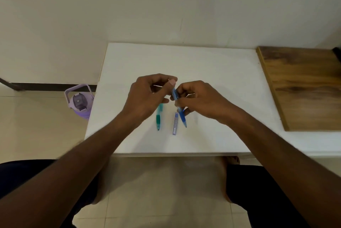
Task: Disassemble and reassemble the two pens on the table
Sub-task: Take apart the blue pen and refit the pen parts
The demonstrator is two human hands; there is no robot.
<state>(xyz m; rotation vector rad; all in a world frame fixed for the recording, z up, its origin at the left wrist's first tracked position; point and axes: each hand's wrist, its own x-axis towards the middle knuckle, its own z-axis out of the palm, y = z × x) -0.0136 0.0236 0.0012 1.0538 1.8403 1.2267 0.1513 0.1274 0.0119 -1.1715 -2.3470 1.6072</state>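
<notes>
My right hand point(199, 98) grips a blue pen point(181, 115) by its barrel, tip pointing down toward me, just above the white table point(212, 72). My left hand point(149, 93) pinches the pen's upper end with thumb and fingers; whether a small part is held there I cannot tell. A green pen point(158, 118) lies flat on the table under my left hand, its upper half hidden by the hand. A slim blue-and-white lead case point(175, 123) lies between the two pens.
A wooden board point(302, 87) covers the table's right side. A purple water bottle point(80, 101) stands on the tiled floor left of the table. A pale wall rises behind. My knees sit below the table's near edge.
</notes>
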